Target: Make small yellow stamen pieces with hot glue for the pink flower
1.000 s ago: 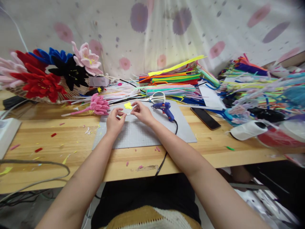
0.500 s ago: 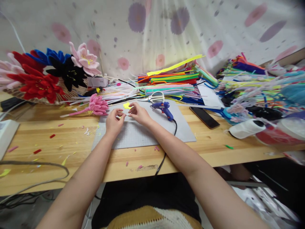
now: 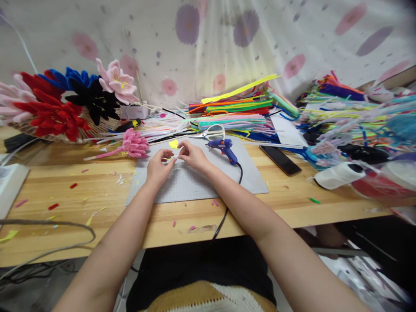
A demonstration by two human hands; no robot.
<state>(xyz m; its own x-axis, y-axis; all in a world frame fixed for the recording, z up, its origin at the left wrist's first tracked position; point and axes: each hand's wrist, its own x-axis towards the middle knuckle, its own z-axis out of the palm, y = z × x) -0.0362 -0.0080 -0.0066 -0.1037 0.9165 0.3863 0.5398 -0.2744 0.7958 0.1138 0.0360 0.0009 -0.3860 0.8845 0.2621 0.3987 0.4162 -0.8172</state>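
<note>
Above the grey cutting mat (image 3: 195, 186), my left hand (image 3: 160, 167) and my right hand (image 3: 192, 156) meet with fingertips almost touching. Both are closed in a pinch around something small, thin and pale; its kind is too small to make out. Just behind the fingers lies a yellow piece (image 3: 173, 144). A blue hot glue gun (image 3: 224, 149) rests on the mat to the right of my right hand. Scissors with white handles (image 3: 215, 131) lie behind it. Left of my left hand is a pink fuzzy flower with a stem (image 3: 134, 144).
Bundles of coloured pipe cleaners (image 3: 234, 106) line the back. Finished fuzzy flowers (image 3: 58, 115) stand at the left. A phone (image 3: 280, 160) and a white spool (image 3: 339, 175) lie to the right. The glue gun's black cord (image 3: 224, 216) runs over the front edge; scraps dot the wood table (image 3: 107, 182).
The whole view has shifted very slightly. My hands stay together over the mat, still pinching, with only a small movement of the fingers.
</note>
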